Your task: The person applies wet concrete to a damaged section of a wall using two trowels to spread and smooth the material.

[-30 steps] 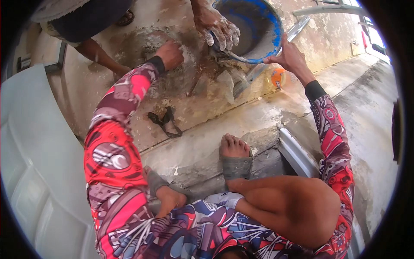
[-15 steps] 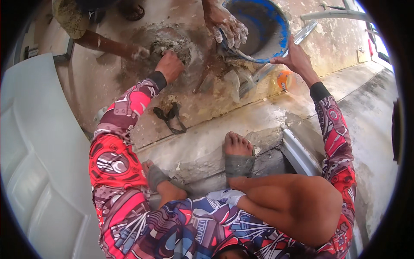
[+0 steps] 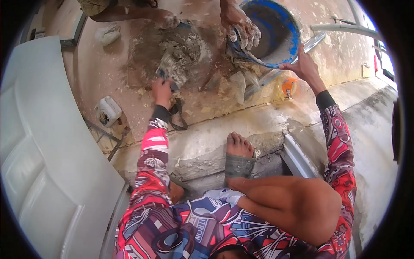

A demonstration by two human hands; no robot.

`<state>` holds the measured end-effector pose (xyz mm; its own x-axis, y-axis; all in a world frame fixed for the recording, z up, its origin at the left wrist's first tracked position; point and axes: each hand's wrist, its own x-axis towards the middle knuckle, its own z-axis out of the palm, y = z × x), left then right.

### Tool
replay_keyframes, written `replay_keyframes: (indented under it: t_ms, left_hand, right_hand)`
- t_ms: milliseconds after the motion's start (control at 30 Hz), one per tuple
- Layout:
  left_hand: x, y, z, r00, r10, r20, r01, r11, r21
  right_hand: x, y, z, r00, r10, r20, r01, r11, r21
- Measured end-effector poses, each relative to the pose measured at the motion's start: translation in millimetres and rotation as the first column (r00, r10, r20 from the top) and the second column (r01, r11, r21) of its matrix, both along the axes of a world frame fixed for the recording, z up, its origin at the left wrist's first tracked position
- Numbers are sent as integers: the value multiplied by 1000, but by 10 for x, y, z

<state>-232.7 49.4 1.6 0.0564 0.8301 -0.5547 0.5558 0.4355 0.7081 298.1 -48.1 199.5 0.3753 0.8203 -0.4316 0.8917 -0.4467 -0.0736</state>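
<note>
Progress: judged partway; grey residue coats the blue basin [image 3: 296, 32], while a wet grey heap [image 3: 192, 49] remains on the floor [image 3: 142, 103].
Heap: between 11 and 12 o'clock.
Basin: 1 o'clock; fill level unclear.
Left hand [image 3: 162, 91]: 10 o'clock, arm reaching forward, clamped on a mix-smeared tool [image 3: 173, 70], kind blurred.
Right hand [image 3: 307, 71]: 2 o'clock, arm outstretched, gripping basin rim.
Hands: well apart.
Co-worker's hand [image 3: 245, 31]: 12 to 1 o'clock, whitened, on rim.

Pale moulded panel [image 3: 41, 142], white plastic jug [image 3: 110, 109], orange-labelled container [image 3: 289, 87]
</note>
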Motion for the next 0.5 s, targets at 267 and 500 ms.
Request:
replay_keyframes:
  t_ms: [267, 500]
  left_hand:
    - [721, -414, -604, 579, 690, 434, -600, 721, -346]
    - [1294, 290, 96, 972, 200, -122, -172, 964, 205]
  right_hand:
    - [43, -26, 84, 999, -35, 6, 36, 997, -63]
    - [222, -210, 47, 999, -22, 46, 24, 999, -40]
